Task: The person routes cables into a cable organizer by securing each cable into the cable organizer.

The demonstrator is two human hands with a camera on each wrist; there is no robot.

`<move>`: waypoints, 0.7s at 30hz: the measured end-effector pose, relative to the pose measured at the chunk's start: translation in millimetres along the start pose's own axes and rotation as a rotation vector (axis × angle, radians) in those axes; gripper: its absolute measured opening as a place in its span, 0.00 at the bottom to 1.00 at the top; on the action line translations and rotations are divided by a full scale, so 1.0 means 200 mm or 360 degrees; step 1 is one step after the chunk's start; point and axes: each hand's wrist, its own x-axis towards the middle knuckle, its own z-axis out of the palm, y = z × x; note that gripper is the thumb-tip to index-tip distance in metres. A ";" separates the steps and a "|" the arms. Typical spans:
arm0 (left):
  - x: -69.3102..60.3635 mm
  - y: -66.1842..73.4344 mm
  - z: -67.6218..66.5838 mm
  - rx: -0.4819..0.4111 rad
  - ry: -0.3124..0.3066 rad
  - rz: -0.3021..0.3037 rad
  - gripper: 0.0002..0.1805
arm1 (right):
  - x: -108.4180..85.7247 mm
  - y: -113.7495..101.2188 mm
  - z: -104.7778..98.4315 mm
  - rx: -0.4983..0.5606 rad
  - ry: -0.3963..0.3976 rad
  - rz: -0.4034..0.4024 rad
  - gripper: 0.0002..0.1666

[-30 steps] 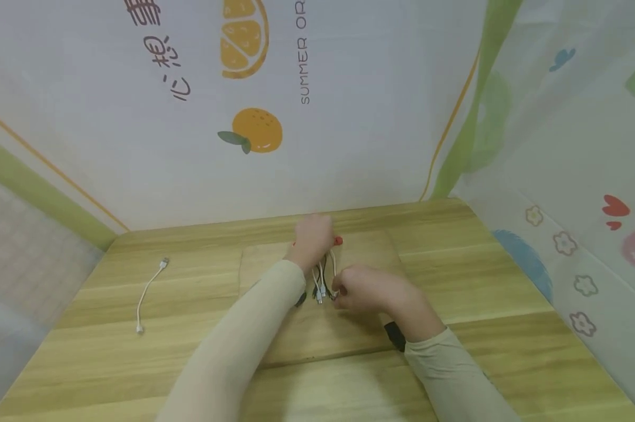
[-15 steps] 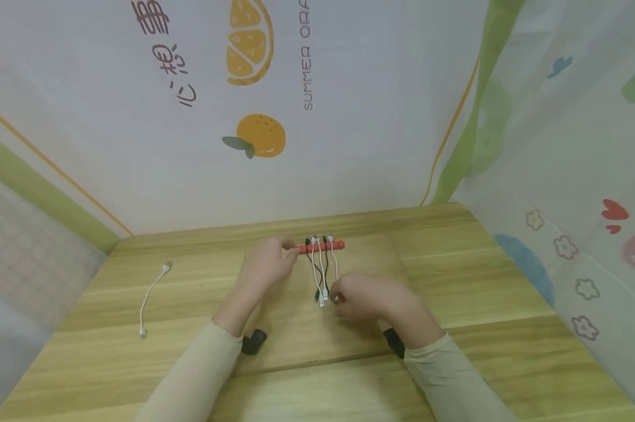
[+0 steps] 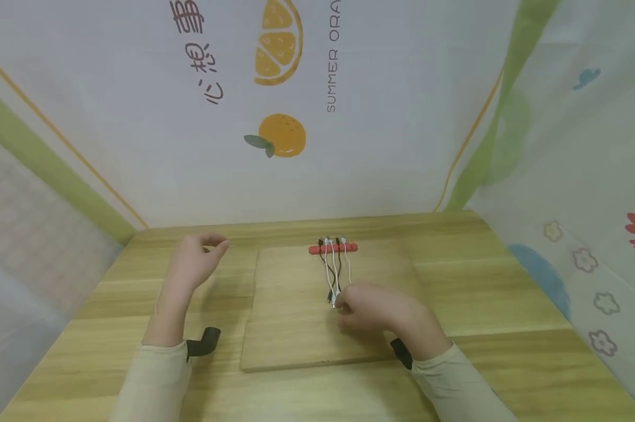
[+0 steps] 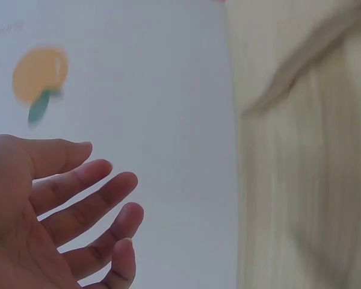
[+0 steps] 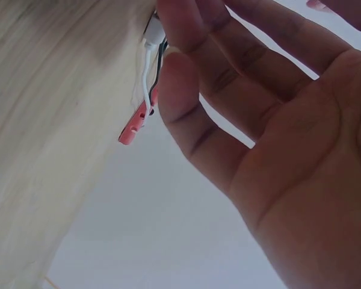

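In the head view, several short black and white charging cables (image 3: 333, 269) hang from a red cable holder (image 3: 349, 247) at the back of a wooden board (image 3: 288, 328). My right hand (image 3: 383, 308) is at their lower ends, fingers curled in a pinch on a cable end; the fingertips hide the exact contact. A white connector (image 5: 154, 30) shows beside its fingers in the right wrist view. My left hand (image 3: 193, 264) hovers left of the board, holding nothing, its fingers loosely bent. A separate white cable (image 3: 160, 299) lies mostly hidden behind the left forearm.
The board lies on a wood-grain table (image 3: 233, 392). A white printed sheet (image 3: 380, 146) rises behind the table's back edge, and another patterned sheet (image 3: 576, 176) borders its right side. Black wrist pieces (image 3: 203, 343) stick out at both wrists.
My left hand has left the red holder and swung left, over the separate white cable. My right hand has stayed at the cable ends, shifting slightly left. The camera view has shifted a little.
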 end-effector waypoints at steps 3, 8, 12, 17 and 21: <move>-0.01 -0.10 -0.10 0.0010 0.0097 -0.0067 0.28 | 0.00 -0.01 0.01 0.0002 0.0000 -0.0022 0.21; -0.03 -0.26 -0.20 0.0158 0.0137 -0.0144 0.30 | 0.00 -0.03 0.01 -0.0015 -0.0006 -0.0020 0.21; -0.03 -0.37 -0.21 0.0329 -0.0031 -0.0188 0.31 | 0.00 -0.05 0.01 0.0003 -0.0015 0.0007 0.18; -0.01 -0.44 -0.18 0.0526 -0.0332 -0.0236 0.31 | 0.00 -0.07 0.01 -0.0003 -0.0019 -0.0014 0.14; 0.01 -0.48 -0.14 0.0523 -0.0503 -0.0284 0.33 | 0.01 -0.06 0.02 -0.0018 -0.0028 -0.0037 0.14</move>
